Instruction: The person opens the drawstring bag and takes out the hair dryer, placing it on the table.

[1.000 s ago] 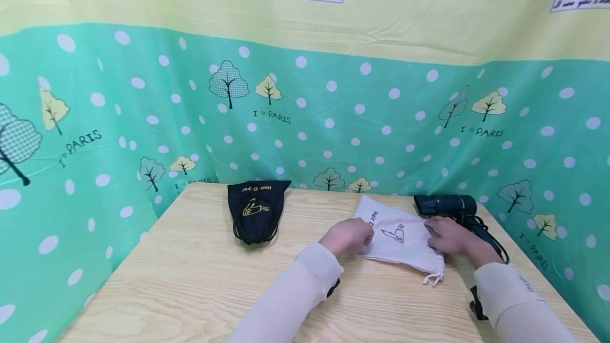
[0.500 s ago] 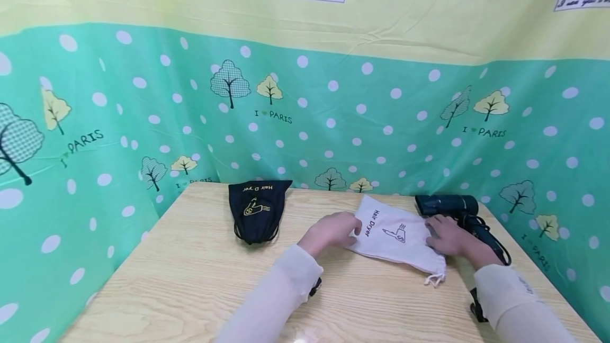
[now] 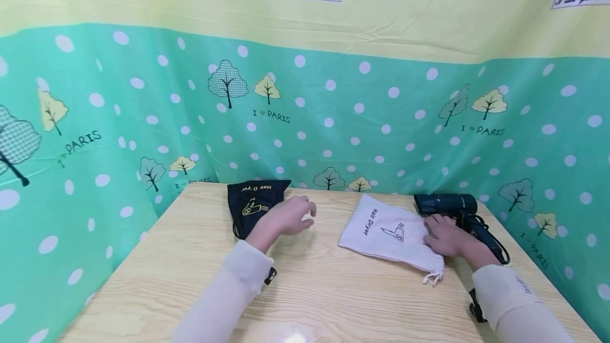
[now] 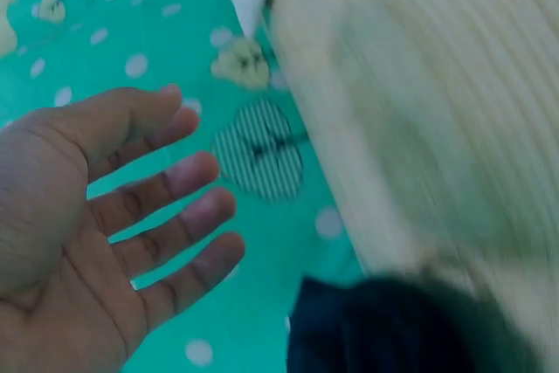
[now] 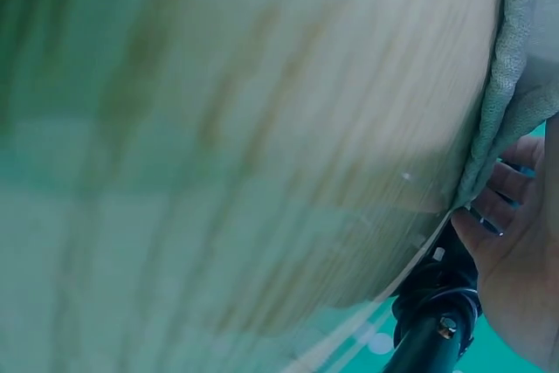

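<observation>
My left hand (image 3: 288, 216) hovers above the table just right of a black drawstring bag (image 3: 254, 208) lettered "Hair Dryer", hiding part of it. In the left wrist view its fingers (image 4: 188, 216) are spread and loosely bent, holding nothing. A white drawstring bag (image 3: 381, 234), also lettered "Hair Dryer", lies flat right of centre. Resting on that bag's right edge is my right hand (image 3: 445, 234), beside a dark hair dryer (image 3: 443, 204). The right wrist view shows its fingers (image 5: 515, 185) relaxed by the white bag's edge (image 5: 515, 58), partly hidden by cloth.
The hair dryer's handle and cord (image 3: 486, 234) lie by the right side of the wooden table (image 3: 333, 300). A green and yellow patterned curtain (image 3: 305, 94) surrounds the back and sides.
The left hand has let go of the white bag's left end and moved left toward the black bag. The white bag's left side now lies uncovered. The right hand has stayed in place.
</observation>
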Demonstrator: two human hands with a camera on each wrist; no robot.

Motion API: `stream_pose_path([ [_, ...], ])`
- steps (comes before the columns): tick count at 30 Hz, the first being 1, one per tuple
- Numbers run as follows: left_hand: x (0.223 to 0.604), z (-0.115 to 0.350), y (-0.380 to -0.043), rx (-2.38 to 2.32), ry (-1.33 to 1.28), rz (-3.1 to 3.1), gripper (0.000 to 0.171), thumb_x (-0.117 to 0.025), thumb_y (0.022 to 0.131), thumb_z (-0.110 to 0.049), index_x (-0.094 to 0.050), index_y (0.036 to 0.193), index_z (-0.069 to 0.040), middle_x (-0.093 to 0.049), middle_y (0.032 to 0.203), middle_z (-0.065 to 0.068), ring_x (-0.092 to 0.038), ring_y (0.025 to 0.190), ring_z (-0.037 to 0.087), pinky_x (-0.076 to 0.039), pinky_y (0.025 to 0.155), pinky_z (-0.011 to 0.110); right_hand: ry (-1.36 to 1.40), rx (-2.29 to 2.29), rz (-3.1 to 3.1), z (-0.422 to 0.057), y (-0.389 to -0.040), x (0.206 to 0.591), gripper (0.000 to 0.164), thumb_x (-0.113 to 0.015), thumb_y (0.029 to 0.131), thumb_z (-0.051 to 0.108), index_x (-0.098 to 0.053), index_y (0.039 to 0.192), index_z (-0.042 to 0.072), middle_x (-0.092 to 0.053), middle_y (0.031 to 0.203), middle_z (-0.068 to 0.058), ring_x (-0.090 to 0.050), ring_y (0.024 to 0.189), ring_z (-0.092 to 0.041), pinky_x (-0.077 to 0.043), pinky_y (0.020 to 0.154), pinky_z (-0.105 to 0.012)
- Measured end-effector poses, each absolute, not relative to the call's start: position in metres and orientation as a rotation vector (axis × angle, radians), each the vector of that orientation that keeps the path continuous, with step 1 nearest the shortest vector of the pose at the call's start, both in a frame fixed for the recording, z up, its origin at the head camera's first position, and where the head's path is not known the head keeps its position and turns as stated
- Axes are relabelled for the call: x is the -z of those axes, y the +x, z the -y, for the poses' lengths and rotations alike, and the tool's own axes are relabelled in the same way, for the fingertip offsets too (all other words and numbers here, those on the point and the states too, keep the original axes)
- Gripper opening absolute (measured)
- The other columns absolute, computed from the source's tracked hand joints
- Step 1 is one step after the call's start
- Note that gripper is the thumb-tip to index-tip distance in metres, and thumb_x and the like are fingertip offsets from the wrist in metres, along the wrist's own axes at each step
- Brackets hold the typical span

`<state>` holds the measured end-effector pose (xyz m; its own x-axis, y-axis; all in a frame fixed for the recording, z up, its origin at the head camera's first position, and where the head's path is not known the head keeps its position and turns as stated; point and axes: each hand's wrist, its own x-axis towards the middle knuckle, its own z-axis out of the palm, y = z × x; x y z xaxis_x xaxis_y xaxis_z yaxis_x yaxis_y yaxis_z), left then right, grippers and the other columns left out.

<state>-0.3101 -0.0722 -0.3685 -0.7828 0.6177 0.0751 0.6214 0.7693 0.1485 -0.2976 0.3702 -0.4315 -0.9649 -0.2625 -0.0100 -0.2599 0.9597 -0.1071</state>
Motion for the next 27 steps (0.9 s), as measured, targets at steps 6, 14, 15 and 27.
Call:
stream_pose_path([
  [6, 0.364, 0.11, -0.317, 0.248, -0.827, 2.969, 0.025, -0.069, 0.099, -0.022, -0.07, 0.121, -0.011, -0.062, 0.116, 0.008, -0.058, 0.102, 0.025, -0.052, 0.089, 0.041, -0.402, 0.165, -3.075, -0.372, -0.298, 0.431, 0.055, -0.057, 0.098, 0.028, -0.051, 0.137, -0.011, -0.047, 0.139, -0.035, -0.042, 0.126, -0.054, -0.034, 0.106, -0.07],
  [14, 0.368, 0.148, -0.329, 0.24, -0.604, 2.989, 0.03, -0.068, 0.099, -0.025, -0.066, 0.125, -0.009, -0.06, 0.123, 0.014, -0.056, 0.108, 0.031, -0.051, 0.097, 0.049, -0.389, 0.165, -3.071, -0.375, -0.297, 0.43, 0.06, -0.061, 0.097, 0.031, -0.051, 0.138, -0.011, -0.046, 0.141, -0.038, -0.039, 0.13, -0.058, -0.035, 0.105, -0.071],
  [15, 0.369, 0.153, -0.331, 0.248, -0.582, 2.996, 0.034, -0.068, 0.099, -0.027, -0.065, 0.127, -0.009, -0.058, 0.129, 0.016, -0.054, 0.113, 0.033, -0.051, 0.098, 0.051, -0.387, 0.165, -3.073, -0.375, -0.297, 0.43, 0.06, -0.061, 0.097, 0.031, -0.051, 0.138, -0.011, -0.046, 0.141, -0.038, -0.039, 0.13, -0.058, -0.035, 0.105, -0.071],
  [27, 0.382, 0.195, -0.353, 0.479, -0.594, 3.019, 0.078, -0.072, 0.091, -0.054, -0.047, 0.153, -0.015, -0.037, 0.152, 0.027, -0.037, 0.13, 0.047, -0.041, 0.104, 0.064, -0.418, 0.182, -3.072, -0.373, -0.298, 0.431, 0.061, -0.061, 0.096, 0.03, -0.05, 0.138, -0.013, -0.045, 0.141, -0.04, -0.037, 0.131, -0.06, -0.033, 0.105, -0.072],
])
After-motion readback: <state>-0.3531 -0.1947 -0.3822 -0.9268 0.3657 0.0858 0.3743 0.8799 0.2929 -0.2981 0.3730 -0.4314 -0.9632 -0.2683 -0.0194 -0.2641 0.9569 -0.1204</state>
